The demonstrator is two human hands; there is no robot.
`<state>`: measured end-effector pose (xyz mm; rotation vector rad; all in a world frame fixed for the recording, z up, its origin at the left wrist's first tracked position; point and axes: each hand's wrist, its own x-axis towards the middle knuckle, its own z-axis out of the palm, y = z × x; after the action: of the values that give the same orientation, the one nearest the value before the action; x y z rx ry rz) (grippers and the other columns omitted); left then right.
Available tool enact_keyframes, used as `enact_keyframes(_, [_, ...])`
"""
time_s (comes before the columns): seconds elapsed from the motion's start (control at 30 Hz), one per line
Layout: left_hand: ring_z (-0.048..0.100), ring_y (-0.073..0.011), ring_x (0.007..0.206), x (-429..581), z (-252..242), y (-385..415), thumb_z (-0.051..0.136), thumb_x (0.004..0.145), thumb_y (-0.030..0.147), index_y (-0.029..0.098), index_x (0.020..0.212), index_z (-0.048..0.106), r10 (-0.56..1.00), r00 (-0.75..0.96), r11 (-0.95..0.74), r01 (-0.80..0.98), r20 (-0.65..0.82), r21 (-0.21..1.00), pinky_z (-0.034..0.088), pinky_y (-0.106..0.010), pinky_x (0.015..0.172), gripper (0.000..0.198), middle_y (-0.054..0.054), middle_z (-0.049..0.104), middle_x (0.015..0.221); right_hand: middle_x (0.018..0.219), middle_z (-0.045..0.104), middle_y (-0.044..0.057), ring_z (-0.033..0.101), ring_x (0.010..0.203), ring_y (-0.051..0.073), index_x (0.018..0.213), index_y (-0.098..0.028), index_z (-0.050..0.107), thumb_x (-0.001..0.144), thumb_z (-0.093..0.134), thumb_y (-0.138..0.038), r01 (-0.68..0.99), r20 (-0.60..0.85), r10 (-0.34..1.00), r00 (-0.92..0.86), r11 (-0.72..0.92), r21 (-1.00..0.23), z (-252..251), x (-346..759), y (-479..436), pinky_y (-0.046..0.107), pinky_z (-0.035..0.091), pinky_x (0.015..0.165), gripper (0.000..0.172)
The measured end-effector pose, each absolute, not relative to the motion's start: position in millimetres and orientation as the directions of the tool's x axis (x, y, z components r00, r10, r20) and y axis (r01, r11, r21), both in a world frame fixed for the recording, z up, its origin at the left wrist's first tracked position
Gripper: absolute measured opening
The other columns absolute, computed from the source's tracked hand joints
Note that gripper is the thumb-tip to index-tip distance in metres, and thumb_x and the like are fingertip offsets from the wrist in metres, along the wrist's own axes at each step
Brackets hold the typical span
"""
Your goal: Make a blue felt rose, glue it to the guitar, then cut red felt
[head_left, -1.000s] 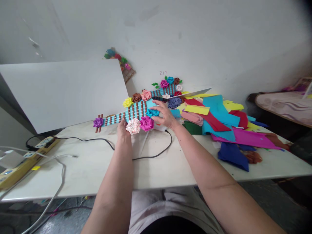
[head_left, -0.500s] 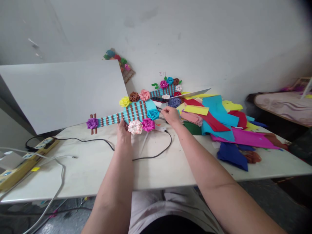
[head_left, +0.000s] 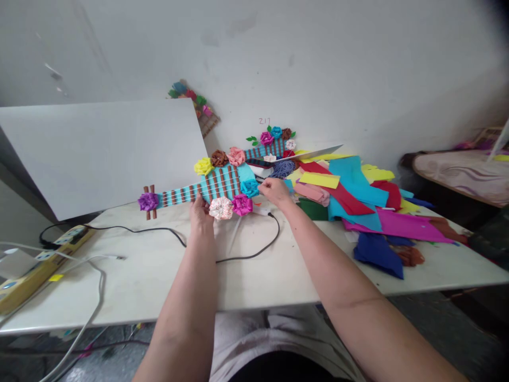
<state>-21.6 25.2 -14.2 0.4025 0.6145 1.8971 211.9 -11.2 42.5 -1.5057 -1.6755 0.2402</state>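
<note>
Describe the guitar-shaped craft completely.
The guitar-shaped craft has a light-blue front, brown crossbars and pale strings. Six paper-looking flowers edge its body; a purple one marks the neck's end, beside brown pegs. The left hand holds it over the table, neck leftward; whether the right hand touches it is unclear.

Right hand [head_left: 275, 191]: grip too small to tell; left edge crops power strip [head_left: 32, 278]

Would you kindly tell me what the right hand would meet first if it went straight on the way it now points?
The right hand would most likely meet the blue flower on the guitar-shaped craft first; depth is unclear, so they may be touching.
</note>
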Motion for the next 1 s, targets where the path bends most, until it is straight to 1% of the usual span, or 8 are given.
enact_keyframes(0.13, [0.038, -0.0045, 0.038, -19.4, -14.2, 24.5, 0.061, 0.078, 0.016, 0.018, 0.076, 0.051, 0.899, -0.438, -0.367, -0.754, 0.0, 0.545, 0.034, -0.017, 0.043, 0.011, 0.008, 0.041, 0.05, 0.073, 0.069, 0.001, 0.058, 0.07, 0.016, 0.068, -0.019, 0.068, 0.072, 0.055, -0.026, 0.762, 0.463, 0.881, 0.101, 0.231, -0.605, 40.4, 210.4, -9.2, 0.024, 0.037, 0.061, 0.015])
enact_keyframes(0.27, [0.044, -0.0066, 0.042, -18.7, -14.2, 24.9, 0.06, 0.079, 0.016, 0.018, 0.076, 0.052, 0.899, -0.437, -0.377, -0.748, 0.022, 0.547, 0.039, -0.019, 0.047, 0.009, 0.007, 0.04, 0.05, 0.077, 0.071, 0.002, 0.059, 0.072, 0.016, 0.07, -0.02, 0.069, 0.072, 0.055, -0.028, 0.785, 0.464, 0.877, 0.123, 0.201, -0.586, 39.0, 209.9, -8.1, 0.024, 0.038, 0.061, 0.016])
enact_keyframes(0.43, [0.044, -0.0064, 0.043, -18.6, -14.5, 25.8, 0.061, 0.078, 0.016, 0.018, 0.075, 0.052, 0.892, -0.451, -0.384, -0.734, 0.02, 0.561, 0.04, -0.019, 0.049, 0.009, 0.007, 0.04, 0.05, 0.077, 0.071, 0.002, 0.059, 0.072, 0.017, 0.072, -0.021, 0.069, 0.071, 0.053, -0.024, 0.809, 0.471, 0.874, 0.121, 0.188, -0.557, 39.3, 209.1, -9.5, 0.025, 0.038, 0.061, 0.016])
enact_keyframes(0.53, [0.053, -0.0089, 0.051, -17.6, -14.4, 25.8, 0.062, 0.078, 0.018, 0.019, 0.078, 0.054, 0.889, -0.458, -0.378, -0.716, 0.014, 0.587, 0.045, -0.021, 0.055, 0.008, 0.005, 0.048, 0.055, 0.077, 0.07, 0.002, 0.059, 0.072, 0.017, 0.072, -0.02, 0.068, 0.07, 0.053, -0.024, 0.816, 0.5, 0.859, 0.107, 0.212, -0.538, 39.4, 208.6, -10.9, 0.025, 0.038, 0.062, 0.016])
enact_keyframes(0.6, [0.057, -0.01, 0.056, -16.7, -14.0, 25.4, 0.062, 0.078, 0.018, 0.019, 0.08, 0.055, 0.889, -0.457, -0.38, -0.723, 0.013, 0.576, 0.048, -0.022, 0.059, 0.008, 0.003, 0.053, 0.059, 0.076, 0.069, 0.002, 0.059, 0.072, 0.017, 0.072, -0.02, 0.067, 0.07, 0.053, -0.024, 0.817, 0.517, 0.85, 0.101, 0.226, -0.531, 38.7, 208.8, -11.5, 0.026, 0.037, 0.062, 0.015])
enact_keyframes(0.8, [0.054, -0.0074, 0.051, -15.5, -12.5, 24.4, 0.062, 0.077, 0.016, 0.019, 0.078, 0.052, 0.89, -0.457, -0.387, -0.739, 0.012, 0.551, 0.047, -0.019, 0.057, 0.01, 0.005, 0.051, 0.056, 0.076, 0.067, 0.002, 0.059, 0.071, 0.018, 0.083, -0.02, 0.066, 0.072, 0.054, -0.025, 0.793, 0.611, 0.782, 0.121, 0.294, -0.533, 35.1, 210.5, -11.0, 0.027, 0.039, 0.063, 0.017])
enact_keyframes(0.9, [0.057, -0.008, 0.053, -15.3, -11.8, 23.7, 0.063, 0.077, 0.017, 0.019, 0.079, 0.053, 0.892, -0.452, -0.387, -0.728, 0.028, 0.566, 0.048, -0.02, 0.059, 0.011, 0.005, 0.054, 0.059, 0.083, 0.066, 0.004, 0.058, 0.074, 0.018, 0.084, -0.018, 0.066, 0.072, 0.055, -0.023, 0.795, 0.68, 0.73, 0.066, 0.374, -0.478, 34.9, 209.9, -10.4, 0.028, 0.041, 0.068, 0.016])
enact_keyframes(1.0, [0.058, -0.0082, 0.055, -14.6, -9.9, 22.0, 0.064, 0.077, 0.018, 0.019, 0.079, 0.052, 0.892, -0.451, -0.39, -0.728, 0.034, 0.565, 0.049, -0.02, 0.059, 0.012, 0.004, 0.056, 0.062, 0.088, 0.065, 0.007, 0.056, 0.077, 0.019, 0.082, -0.018, 0.066, 0.072, 0.056, -0.019, 0.799, 0.704, 0.71, 0.013, 0.416, -0.434, 34.7, 208.9, -9.6, 0.029, 0.041, 0.07, 0.014])
